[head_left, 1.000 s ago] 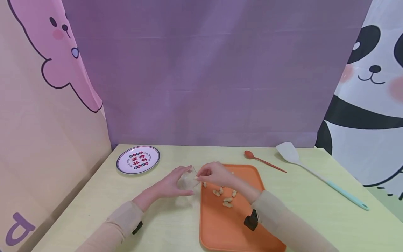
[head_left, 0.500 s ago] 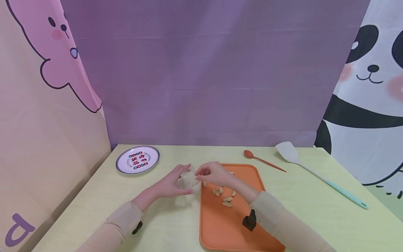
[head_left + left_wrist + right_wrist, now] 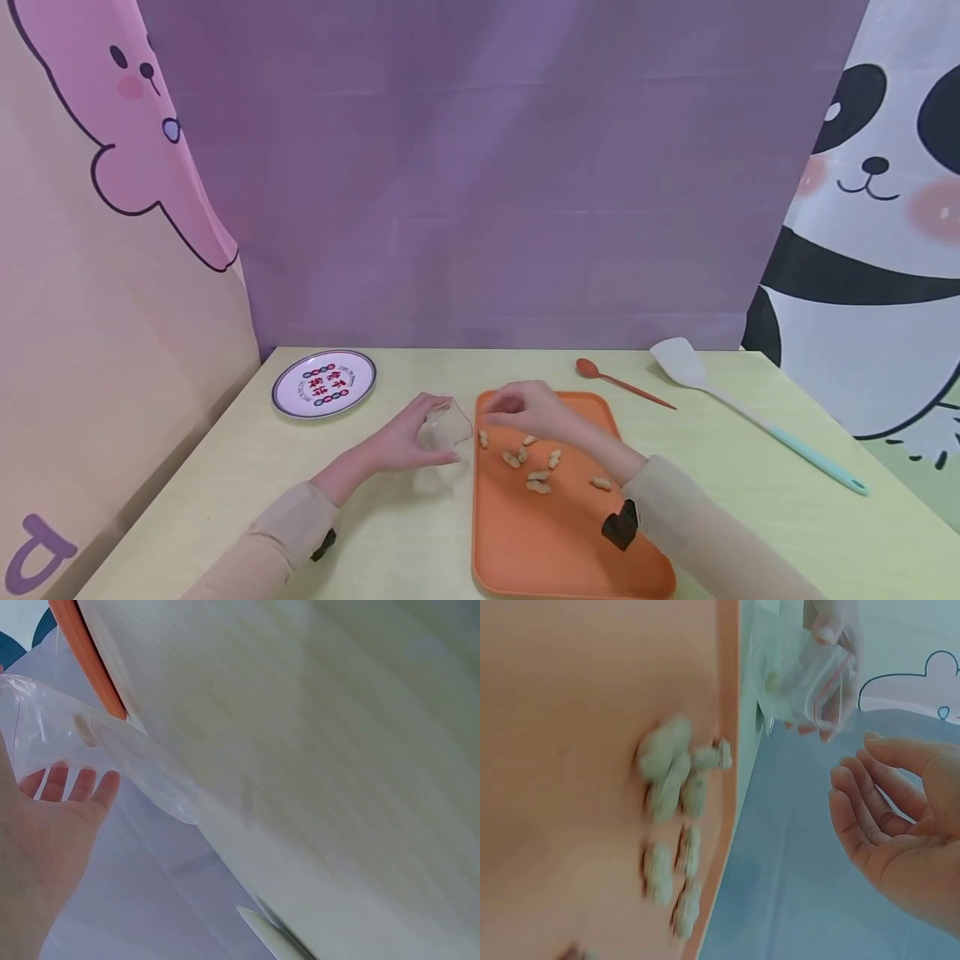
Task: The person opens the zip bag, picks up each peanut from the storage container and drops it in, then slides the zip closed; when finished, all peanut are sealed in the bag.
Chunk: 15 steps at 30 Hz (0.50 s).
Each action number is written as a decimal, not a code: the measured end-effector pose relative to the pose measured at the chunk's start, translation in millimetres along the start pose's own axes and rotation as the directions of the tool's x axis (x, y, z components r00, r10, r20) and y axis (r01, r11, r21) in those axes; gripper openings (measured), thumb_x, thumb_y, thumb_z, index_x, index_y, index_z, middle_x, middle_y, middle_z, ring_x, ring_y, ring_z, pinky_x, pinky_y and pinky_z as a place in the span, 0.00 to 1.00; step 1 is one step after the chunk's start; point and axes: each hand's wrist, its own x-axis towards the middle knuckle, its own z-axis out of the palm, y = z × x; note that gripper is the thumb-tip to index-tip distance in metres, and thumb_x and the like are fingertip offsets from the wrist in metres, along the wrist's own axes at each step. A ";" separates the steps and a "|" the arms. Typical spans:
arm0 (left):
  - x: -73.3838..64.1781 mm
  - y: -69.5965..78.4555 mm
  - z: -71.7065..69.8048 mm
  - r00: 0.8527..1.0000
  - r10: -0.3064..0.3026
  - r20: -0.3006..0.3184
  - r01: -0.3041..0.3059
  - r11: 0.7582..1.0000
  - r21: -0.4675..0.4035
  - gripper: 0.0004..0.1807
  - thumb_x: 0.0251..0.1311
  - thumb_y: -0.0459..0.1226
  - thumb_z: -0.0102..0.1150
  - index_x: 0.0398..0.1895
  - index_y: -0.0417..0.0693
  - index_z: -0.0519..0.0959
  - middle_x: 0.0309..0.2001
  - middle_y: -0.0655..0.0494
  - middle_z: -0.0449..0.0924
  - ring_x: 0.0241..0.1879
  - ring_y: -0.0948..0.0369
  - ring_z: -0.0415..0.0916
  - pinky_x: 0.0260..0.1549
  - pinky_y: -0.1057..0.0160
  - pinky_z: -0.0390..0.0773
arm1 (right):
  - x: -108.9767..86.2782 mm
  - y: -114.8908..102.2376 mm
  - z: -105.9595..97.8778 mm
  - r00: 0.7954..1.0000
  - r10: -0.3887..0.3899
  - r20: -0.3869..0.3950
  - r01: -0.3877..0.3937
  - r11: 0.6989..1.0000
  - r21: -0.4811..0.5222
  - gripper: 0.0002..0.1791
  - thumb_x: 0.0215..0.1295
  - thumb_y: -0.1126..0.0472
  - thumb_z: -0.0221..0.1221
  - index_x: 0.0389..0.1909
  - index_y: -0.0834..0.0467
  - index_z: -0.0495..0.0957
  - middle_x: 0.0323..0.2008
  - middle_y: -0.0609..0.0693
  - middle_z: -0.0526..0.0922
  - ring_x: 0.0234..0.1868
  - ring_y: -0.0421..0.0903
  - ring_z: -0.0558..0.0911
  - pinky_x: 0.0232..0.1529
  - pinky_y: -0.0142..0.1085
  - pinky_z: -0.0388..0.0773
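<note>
My left hand [image 3: 401, 435] holds a clear zip bag [image 3: 450, 423] above the table, left of the orange tray, with the bag's mouth toward the tray. Inside the bag a peanut [image 3: 85, 731] shows through the plastic in the left wrist view. My right hand [image 3: 528, 410] is over the tray's far left part, just right of the bag mouth and apart from it. Its fingers [image 3: 851, 802] are loosely bent, with nothing between them and the thumb. Several unshelled peanuts [image 3: 537, 482] lie on the tray below this hand.
The orange tray [image 3: 555, 550] lies on the pale table under the right forearm. A plate [image 3: 324, 384] with red print sits at the back left. Toward the back right lie a red spoon [image 3: 630, 387] and a white spatula [image 3: 678, 363] with a mint handle.
My right hand has drawn away from the bag mouth to the right, over the tray. The left hand keeps its hold on the bag. Another peanut shows beside the right forearm.
</note>
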 end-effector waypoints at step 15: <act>-0.6 3.2 -0.9 1.000 -0.006 0.014 0.006 1.000 -0.014 0.48 0.46 0.54 0.70 0.69 0.48 0.59 0.62 0.53 0.65 0.64 0.51 0.63 0.63 0.50 0.64 | -38.2 24.1 -29.5 0.994 -0.025 -0.111 0.000 0.975 -0.221 0.09 0.61 0.56 0.62 0.39 0.55 0.82 0.35 0.45 0.85 0.32 0.39 0.81 0.35 0.30 0.78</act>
